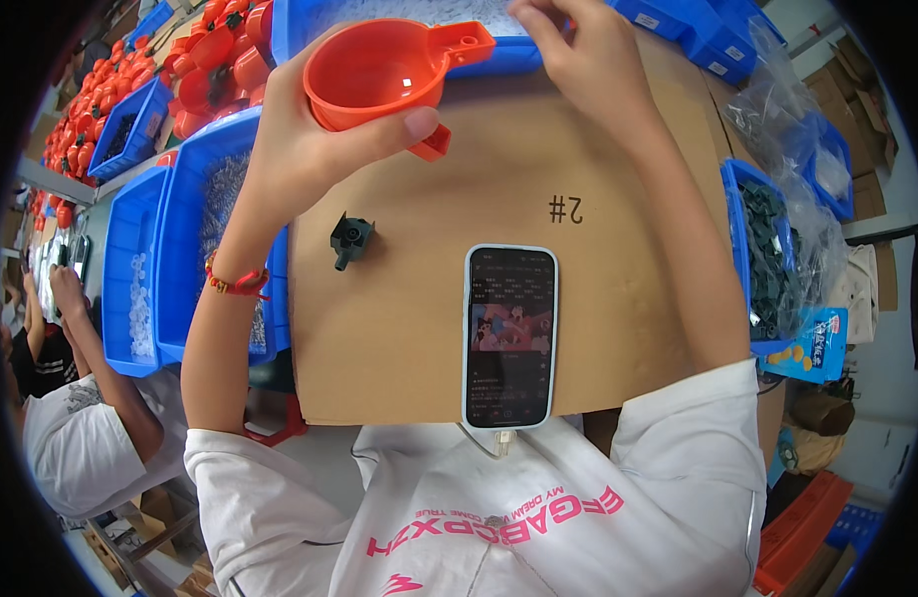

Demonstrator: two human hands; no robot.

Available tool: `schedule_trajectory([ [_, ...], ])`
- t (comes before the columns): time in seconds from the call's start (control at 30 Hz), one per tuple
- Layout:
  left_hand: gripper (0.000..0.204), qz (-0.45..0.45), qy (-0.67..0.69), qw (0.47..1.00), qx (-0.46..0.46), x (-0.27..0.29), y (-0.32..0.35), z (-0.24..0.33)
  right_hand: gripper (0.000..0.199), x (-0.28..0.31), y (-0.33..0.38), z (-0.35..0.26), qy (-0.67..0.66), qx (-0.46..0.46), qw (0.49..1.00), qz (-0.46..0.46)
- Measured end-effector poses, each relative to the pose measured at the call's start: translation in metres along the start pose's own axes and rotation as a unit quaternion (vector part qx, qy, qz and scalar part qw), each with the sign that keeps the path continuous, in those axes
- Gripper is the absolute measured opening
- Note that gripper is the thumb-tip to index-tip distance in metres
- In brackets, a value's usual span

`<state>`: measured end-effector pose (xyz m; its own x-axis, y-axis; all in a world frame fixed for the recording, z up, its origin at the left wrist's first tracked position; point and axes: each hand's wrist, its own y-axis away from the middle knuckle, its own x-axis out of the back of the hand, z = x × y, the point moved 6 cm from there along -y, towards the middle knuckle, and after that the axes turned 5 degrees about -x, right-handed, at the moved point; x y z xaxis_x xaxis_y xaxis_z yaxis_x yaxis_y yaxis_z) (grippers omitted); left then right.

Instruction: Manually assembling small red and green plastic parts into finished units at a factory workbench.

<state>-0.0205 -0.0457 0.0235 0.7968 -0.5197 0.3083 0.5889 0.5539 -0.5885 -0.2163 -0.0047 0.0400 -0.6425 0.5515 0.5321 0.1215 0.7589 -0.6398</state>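
A: Which step is in hand?

B: I'd judge it's fetching a small piece for the red cup [374,95]. The left hand [305,144] grips that cup beyond the phone [510,338] and to its left, thumb pressed along the outside, the mouth facing up.

A: And the right hand [598,65]?

B: It's beyond the phone, slightly to its right, at the blue bin [518,58] of small pale pieces. Thumb and fingers come close together, but the picture's top edge crowds them, so I can't tell whether they pinch anything.

A: What does the next move call for?

B: Probably a fine pinch on one piece, with the cup kept steady and its slotted arm [464,45] within reach of the right hand.

A: And the dark green part [351,237]?

B: It lies loose, left of the phone and a little beyond it, untouched by either hand.
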Motion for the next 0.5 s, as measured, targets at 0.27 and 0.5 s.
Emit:
schedule_trajectory([
  [0.27,0.054,-0.04,0.035,0.998,-0.017,-0.022,0.003,0.019,0.008,-0.009,0.089,0.026,0.007,-0.097,0.986,-0.138],
  [0.5,0.056,-0.062,0.008,0.997,-0.045,-0.029,0.005,0.021,0.02,-0.006,0.098,0.033,-0.035,-0.159,0.977,-0.134],
])
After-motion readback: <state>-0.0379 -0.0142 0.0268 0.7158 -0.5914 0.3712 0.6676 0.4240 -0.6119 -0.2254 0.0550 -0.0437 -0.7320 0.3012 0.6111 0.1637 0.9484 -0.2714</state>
